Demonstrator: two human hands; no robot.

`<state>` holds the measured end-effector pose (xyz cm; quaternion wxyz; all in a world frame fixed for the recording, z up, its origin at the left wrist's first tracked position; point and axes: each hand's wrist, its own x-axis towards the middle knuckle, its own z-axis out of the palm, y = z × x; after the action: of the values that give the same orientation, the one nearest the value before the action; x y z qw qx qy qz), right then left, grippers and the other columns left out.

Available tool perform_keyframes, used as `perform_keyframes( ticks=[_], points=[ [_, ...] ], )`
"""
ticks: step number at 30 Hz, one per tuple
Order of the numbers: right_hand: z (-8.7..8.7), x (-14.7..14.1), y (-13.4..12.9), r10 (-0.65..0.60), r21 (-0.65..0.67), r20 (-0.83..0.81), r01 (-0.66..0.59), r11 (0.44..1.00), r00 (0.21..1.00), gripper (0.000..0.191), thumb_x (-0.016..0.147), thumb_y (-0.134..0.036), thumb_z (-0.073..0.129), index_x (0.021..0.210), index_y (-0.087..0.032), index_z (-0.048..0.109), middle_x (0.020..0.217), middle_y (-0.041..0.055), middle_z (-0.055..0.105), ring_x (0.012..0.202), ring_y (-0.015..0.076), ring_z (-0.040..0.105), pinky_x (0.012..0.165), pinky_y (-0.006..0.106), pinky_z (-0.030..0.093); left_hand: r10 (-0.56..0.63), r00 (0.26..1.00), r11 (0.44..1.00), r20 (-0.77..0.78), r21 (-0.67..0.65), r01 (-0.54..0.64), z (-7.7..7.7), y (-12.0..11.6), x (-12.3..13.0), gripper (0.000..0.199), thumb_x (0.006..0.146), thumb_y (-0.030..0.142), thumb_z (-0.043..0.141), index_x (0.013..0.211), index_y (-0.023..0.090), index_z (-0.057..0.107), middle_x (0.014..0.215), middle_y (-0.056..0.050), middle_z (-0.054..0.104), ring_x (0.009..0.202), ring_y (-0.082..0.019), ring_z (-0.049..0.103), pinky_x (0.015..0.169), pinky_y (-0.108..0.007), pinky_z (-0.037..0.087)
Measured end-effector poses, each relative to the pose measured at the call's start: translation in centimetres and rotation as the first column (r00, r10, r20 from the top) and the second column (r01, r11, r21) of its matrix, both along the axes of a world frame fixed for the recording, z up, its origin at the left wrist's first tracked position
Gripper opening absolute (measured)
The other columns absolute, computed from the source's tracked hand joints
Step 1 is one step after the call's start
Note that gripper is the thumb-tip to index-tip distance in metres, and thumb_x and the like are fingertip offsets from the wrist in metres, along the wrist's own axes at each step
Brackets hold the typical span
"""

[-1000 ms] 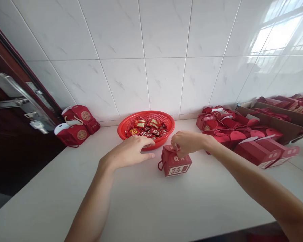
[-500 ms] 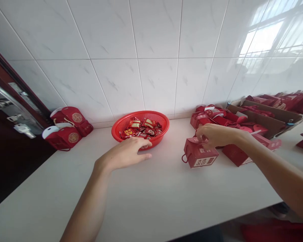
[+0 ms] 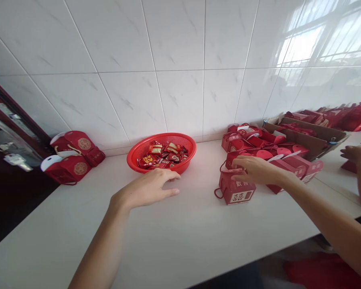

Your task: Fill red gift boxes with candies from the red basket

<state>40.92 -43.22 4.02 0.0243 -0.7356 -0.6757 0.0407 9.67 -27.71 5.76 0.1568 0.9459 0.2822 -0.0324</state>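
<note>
A small red gift box (image 3: 236,192) with pale lettering and a cord handle stands on the white counter. Just over its top is my right hand (image 3: 255,170), thumb and fingers apart; the thumb appears to rest near the box's upper edge. My left hand (image 3: 155,186) hovers palm down, fingers spread and holding nothing, in front of a red plastic basket (image 3: 132,158). Wrapped candies (image 3: 165,154) in red and gold lie inside that basket, and my hand covers part of its near rim.
Several red boxes (image 3: 261,140) crowd the right side beside an open cardboard carton (image 3: 311,146). Red boxes (image 3: 74,154) also stand at the left, near a door with keys (image 3: 16,160). Another person's hands (image 3: 359,156) are at the far right. A tiled wall (image 3: 180,96) runs behind.
My right hand's fingers have loosened from the top of the gift box and spread apart. The view has shifted a little to the right, and more of the other person's hands shows.
</note>
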Motion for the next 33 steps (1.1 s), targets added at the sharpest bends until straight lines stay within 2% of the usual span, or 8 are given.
perform_keyframes(
  ticks=[2,5,10,16,21,25,28,33],
  points=[
    [-1.8,-1.0,-0.7,-0.075,0.137,0.043,0.069,0.988,0.996,0.041,0.093,-0.054,0.055,0.112,-0.020,0.065,0.110,0.0146,0.070,0.093,0.0308,0.068,0.076,0.038,0.049,-0.007,1.000,1.000,0.002,-0.002,0.007,0.1,-0.2,0.0,0.055,0.091,0.057,0.055,0.138,0.029,0.064,0.145,-0.003,0.063,0.134,-0.031,0.057,0.105,-0.038,0.050],
    [-5.1,-2.9,-1.5,-0.163,0.292,0.087,0.132,0.947,0.983,0.053,0.098,-0.058,0.047,0.131,-0.019,0.059,0.135,0.0209,0.061,0.115,0.0366,0.064,0.090,0.047,0.051,-0.008,1.000,1.000,0.016,-0.003,0.008,0.1,-0.3,0.0,0.054,0.090,0.057,0.057,0.136,0.029,0.066,0.143,-0.003,0.065,0.132,-0.031,0.059,0.104,-0.037,0.051],
    [-8.5,-4.6,-1.4,-0.276,0.314,0.019,0.256,0.914,0.961,0.057,0.100,-0.059,0.042,0.138,-0.020,0.058,0.154,0.0230,0.049,0.144,0.0408,0.044,0.105,0.055,0.045,-0.011,1.000,1.000,0.008,-0.017,0.011,0.0,-0.3,0.1,0.054,0.091,0.058,0.056,0.136,0.030,0.065,0.143,-0.003,0.065,0.131,-0.030,0.060,0.103,-0.036,0.051],
    [-9.4,-3.9,-1.9,-0.281,0.328,-0.055,0.283,0.901,0.958,0.072,0.096,-0.070,0.041,0.148,-0.020,0.049,0.163,0.0227,0.037,0.152,0.0394,0.034,0.115,0.058,0.037,-0.007,0.999,1.000,-0.037,-0.025,0.006,-0.1,-0.3,0.2,0.055,0.092,0.057,0.054,0.139,0.029,0.063,0.145,-0.003,0.063,0.134,-0.030,0.057,0.106,-0.038,0.049],
    [-10.5,-4.4,-3.1,-0.389,0.478,-0.045,0.362,0.801,0.920,0.088,0.092,-0.077,0.042,0.154,-0.016,0.037,0.161,0.0305,0.035,0.147,0.0486,0.036,0.107,0.067,0.039,0.006,0.999,0.999,-0.052,-0.039,-0.008,-0.2,-0.2,0.3,0.056,0.091,0.058,0.055,0.139,0.030,0.063,0.146,-0.003,0.062,0.136,-0.031,0.055,0.106,-0.038,0.049],
    [-9.8,-5.7,-3.0,-0.469,0.361,-0.112,0.475,0.802,0.876,0.077,0.093,-0.069,0.047,0.150,-0.017,0.042,0.157,0.0317,0.038,0.130,0.0486,0.054,0.089,0.058,0.052,0.006,0.998,0.999,-0.056,-0.042,-0.008,-0.1,-0.2,0.4,0.057,0.091,0.059,0.055,0.140,0.030,0.063,0.145,-0.003,0.063,0.136,-0.032,0.055,0.106,-0.040,0.049],
    [-9.0,-6.0,-2.8,-0.486,0.279,-0.174,0.516,0.810,0.856,0.059,0.093,-0.057,0.052,0.140,-0.021,0.052,0.148,0.0250,0.051,0.113,0.0424,0.064,0.078,0.050,0.055,0.005,0.999,0.999,-0.040,-0.040,-0.006,-0.2,-0.1,0.1,0.057,0.090,0.060,0.055,0.139,0.031,0.063,0.143,-0.003,0.064,0.134,-0.031,0.057,0.104,-0.038,0.051],
    [-8.2,-4.1,-4.1,-0.480,0.364,-0.255,0.543,0.757,0.840,0.056,0.086,-0.048,0.058,0.137,-0.024,0.055,0.143,0.0166,0.057,0.114,0.0383,0.065,0.080,0.048,0.057,0.020,0.999,0.999,-0.044,-0.026,-0.021,-0.4,0.2,-0.2,0.059,0.090,0.063,0.054,0.139,0.032,0.063,0.144,-0.002,0.064,0.136,-0.031,0.055,0.105,-0.038,0.051]
  ],
)
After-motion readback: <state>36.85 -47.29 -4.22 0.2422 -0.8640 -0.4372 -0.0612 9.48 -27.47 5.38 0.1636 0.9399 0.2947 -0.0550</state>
